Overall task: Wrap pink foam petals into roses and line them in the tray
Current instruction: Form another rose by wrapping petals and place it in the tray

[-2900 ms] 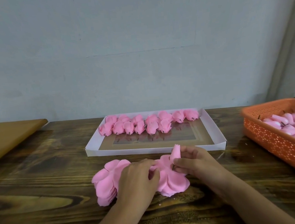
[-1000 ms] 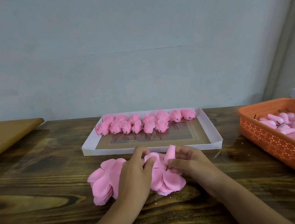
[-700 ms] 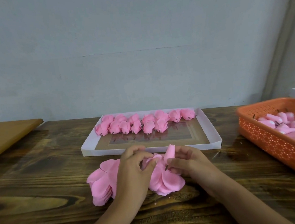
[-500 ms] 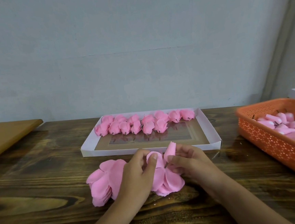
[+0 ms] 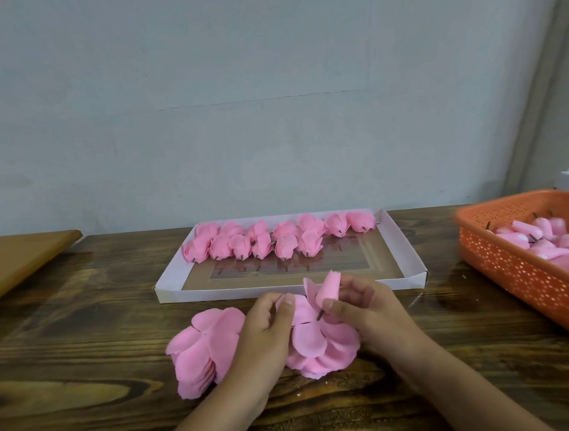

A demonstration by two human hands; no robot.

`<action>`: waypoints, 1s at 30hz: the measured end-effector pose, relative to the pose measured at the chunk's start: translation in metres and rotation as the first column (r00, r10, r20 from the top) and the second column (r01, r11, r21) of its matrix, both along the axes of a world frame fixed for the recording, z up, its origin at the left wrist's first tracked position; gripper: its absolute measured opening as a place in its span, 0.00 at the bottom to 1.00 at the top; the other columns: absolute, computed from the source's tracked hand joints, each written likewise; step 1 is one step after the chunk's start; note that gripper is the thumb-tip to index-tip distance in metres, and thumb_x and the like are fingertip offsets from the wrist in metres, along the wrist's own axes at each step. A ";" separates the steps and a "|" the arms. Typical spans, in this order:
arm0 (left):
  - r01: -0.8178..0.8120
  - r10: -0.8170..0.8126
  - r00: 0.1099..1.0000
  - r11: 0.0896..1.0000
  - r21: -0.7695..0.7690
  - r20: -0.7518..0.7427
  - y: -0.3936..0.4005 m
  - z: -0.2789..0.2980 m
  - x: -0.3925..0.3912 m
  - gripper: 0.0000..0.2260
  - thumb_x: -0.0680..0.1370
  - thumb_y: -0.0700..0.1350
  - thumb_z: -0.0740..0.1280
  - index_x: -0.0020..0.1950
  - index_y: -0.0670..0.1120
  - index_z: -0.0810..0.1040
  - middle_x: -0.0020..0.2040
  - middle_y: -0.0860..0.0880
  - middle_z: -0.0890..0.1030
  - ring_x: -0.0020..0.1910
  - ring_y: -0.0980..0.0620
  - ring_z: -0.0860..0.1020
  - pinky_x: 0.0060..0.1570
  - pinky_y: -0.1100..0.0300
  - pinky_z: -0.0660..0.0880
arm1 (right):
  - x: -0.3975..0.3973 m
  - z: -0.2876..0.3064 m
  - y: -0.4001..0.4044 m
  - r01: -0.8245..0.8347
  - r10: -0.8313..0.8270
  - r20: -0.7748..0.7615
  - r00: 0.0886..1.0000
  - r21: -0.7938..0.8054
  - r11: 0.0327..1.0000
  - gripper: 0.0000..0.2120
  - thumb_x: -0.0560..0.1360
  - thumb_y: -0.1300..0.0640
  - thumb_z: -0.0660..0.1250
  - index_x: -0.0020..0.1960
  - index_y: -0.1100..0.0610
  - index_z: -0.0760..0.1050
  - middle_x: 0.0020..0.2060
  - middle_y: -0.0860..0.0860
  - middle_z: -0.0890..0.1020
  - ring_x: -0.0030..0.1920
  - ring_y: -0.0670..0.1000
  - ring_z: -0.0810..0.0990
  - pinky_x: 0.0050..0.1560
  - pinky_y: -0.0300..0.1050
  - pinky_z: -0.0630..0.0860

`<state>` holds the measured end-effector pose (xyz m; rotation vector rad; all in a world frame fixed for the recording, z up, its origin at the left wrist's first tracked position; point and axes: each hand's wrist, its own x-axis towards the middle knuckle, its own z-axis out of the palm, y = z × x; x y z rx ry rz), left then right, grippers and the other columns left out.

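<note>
A stack of flat pink foam petals (image 5: pixel 205 349) lies on the wooden table in front of me, with a second spread of petals (image 5: pixel 317 346) beside it under my hands. My right hand (image 5: pixel 363 308) pinches a pink bud (image 5: pixel 328 285) on a short dark stem, held upright over the petals. My left hand (image 5: pixel 264 330) pinches the edge of a petal (image 5: pixel 298 312) just left of the bud. Behind them the white tray (image 5: pixel 404 249) holds several finished roses (image 5: pixel 278 238) lined along its far side.
An orange perforated basket (image 5: pixel 521 263) with several pink buds stands at the right. A brown board (image 5: pixel 8 263) lies at the far left. A grey wall closes the back of the table.
My left fingers have lifted a petal edge and brought it closer to the bud. The right hand has kept the bud in almost the same place.
</note>
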<state>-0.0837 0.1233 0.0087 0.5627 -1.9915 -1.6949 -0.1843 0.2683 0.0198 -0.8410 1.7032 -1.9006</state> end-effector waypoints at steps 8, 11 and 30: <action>-0.003 0.003 1.000 1.000 0.007 0.027 0.000 0.000 -0.001 0.08 0.84 0.50 0.61 0.50 0.53 0.79 0.43 0.58 0.85 0.42 0.62 0.83 0.37 0.65 0.79 | 0.000 -0.003 -0.002 0.018 -0.018 -0.060 0.998 0.004 1.000 0.08 0.77 0.61 0.70 0.53 0.51 0.82 0.49 0.53 0.87 0.50 0.54 0.86 0.48 0.45 0.81; 0.003 -0.004 1.000 0.998 0.066 0.020 0.001 0.000 0.000 0.08 0.84 0.50 0.62 0.51 0.53 0.80 0.43 0.56 0.85 0.43 0.60 0.84 0.36 0.65 0.78 | 0.001 -0.002 -0.002 -0.006 0.006 -0.065 0.998 -0.003 1.000 0.08 0.77 0.62 0.70 0.54 0.52 0.82 0.49 0.53 0.87 0.51 0.53 0.86 0.47 0.43 0.81; 0.105 -0.102 0.994 0.971 0.214 -0.028 0.004 0.008 0.004 0.08 0.82 0.49 0.67 0.58 0.49 0.82 0.51 0.43 0.86 0.49 0.40 0.85 0.38 0.46 0.82 | 0.009 0.002 -0.001 -0.069 0.065 -0.162 0.985 -0.023 0.997 0.13 0.76 0.64 0.68 0.55 0.49 0.83 0.53 0.52 0.86 0.56 0.52 0.84 0.57 0.48 0.79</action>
